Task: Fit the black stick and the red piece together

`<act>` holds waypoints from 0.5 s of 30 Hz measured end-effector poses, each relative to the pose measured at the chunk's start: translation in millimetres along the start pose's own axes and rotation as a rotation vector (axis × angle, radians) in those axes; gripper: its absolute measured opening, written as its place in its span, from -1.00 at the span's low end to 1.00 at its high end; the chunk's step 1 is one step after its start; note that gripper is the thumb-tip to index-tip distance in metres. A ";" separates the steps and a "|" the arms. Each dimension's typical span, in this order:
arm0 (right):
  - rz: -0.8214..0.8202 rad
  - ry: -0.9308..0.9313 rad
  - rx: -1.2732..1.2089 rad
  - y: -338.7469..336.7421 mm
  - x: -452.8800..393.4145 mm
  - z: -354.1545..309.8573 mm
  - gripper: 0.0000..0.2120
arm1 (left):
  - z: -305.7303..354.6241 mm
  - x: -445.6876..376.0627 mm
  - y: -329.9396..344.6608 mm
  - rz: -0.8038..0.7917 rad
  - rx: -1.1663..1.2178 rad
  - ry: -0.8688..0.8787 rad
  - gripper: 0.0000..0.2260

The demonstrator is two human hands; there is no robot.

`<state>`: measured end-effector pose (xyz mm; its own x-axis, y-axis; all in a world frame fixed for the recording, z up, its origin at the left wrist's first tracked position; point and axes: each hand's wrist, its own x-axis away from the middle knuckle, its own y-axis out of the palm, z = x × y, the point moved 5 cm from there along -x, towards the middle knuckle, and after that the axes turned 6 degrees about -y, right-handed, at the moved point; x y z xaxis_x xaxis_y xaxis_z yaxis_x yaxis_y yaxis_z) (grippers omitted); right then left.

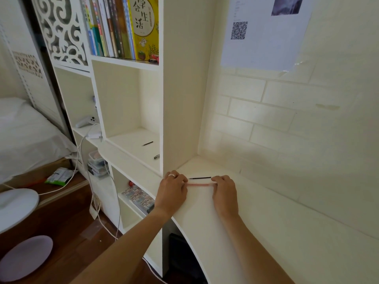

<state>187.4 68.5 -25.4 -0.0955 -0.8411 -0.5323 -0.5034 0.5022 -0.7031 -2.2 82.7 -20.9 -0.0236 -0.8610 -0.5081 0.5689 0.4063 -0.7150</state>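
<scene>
Left hand point(171, 189) and right hand point(224, 191), fingers curled, each pinched one end of pink pen point(200, 184) on desk point(256, 222); black refill point(200, 178) just behind.

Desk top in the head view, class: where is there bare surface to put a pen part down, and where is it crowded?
Bare desk top runs right of the right hand along the brick-pattern wall, and near the front edge between the forearms. Crowded: the corner by the shelf upright, where both hands, left hand included, grip the pink tube beside the black refill.

Both ends of the pink tube point(200, 184) vanish under the fingers of the left hand point(171, 192) and right hand point(224, 193).
</scene>
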 end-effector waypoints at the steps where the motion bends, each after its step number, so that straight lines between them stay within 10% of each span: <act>1: 0.002 -0.004 0.004 -0.5 0.1 -0.6 -0.68 | 0.0 0.1 0.2 -0.001 -0.003 0.002 -0.87; 15: -0.013 0.002 -0.049 2.2 -3.0 5.2 -0.73 | -0.6 -0.7 0.7 -0.015 -0.001 -0.006 -0.94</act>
<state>191.0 73.2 -27.8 -0.0899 -0.8479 -0.5224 -0.5460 0.4806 -0.6862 -2.4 83.8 -21.3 -0.0276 -0.8687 -0.4946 0.5679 0.3936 -0.7229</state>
